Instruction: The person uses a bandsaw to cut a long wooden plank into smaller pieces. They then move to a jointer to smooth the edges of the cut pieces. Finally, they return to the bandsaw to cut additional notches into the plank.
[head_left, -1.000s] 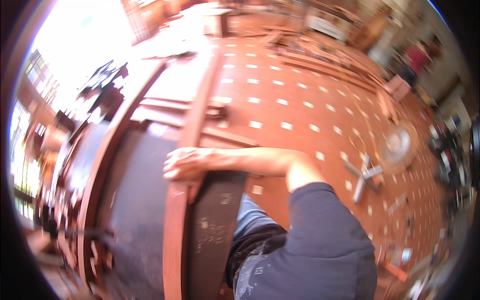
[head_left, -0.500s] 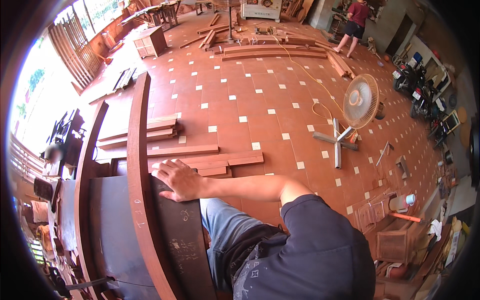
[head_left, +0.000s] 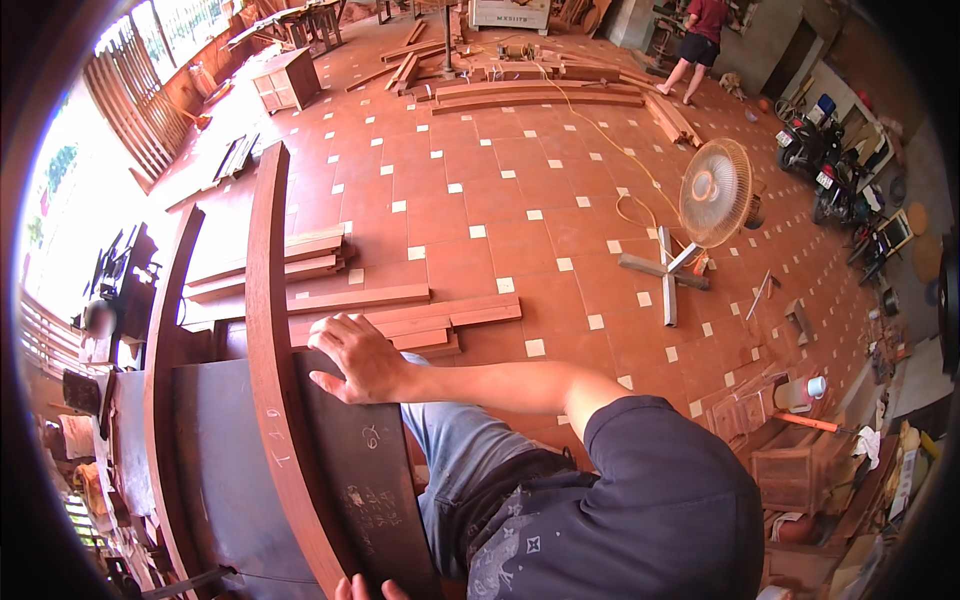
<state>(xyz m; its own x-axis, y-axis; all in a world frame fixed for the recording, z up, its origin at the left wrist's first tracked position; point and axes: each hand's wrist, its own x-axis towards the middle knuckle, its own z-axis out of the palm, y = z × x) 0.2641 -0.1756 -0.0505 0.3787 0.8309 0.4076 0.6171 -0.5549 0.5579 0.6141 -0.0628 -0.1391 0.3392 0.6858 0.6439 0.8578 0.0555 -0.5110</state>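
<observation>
A long reddish-brown wooden beam (head_left: 262, 300) with chalk marks lies lengthwise over a dark flat surface (head_left: 222, 450). To its left runs a second, similar beam (head_left: 157, 400). My right hand (head_left: 362, 358) is at the dark board (head_left: 365, 450) beside the first beam, fingers arched and apart, thumb spread; nothing shows in its grasp. At the lower edge, only the fingertips of my left hand (head_left: 368, 588) appear, spread apart near the beam's near end. The rest of that hand is out of frame.
Stacked timber (head_left: 440, 322) lies on the tiled floor just beyond the bench. A standing fan (head_left: 716, 195) and its yellow cord (head_left: 600, 140) are to the right. Motorbikes (head_left: 822, 150) line the right wall. Far off stands another person (head_left: 697, 50). A clamp-like bar (head_left: 190, 583) sits at lower left.
The fingertips of my left hand have come into view at the lower edge. My right hand has gone from lying flatter to arched fingers. The whole view has shifted slightly.
</observation>
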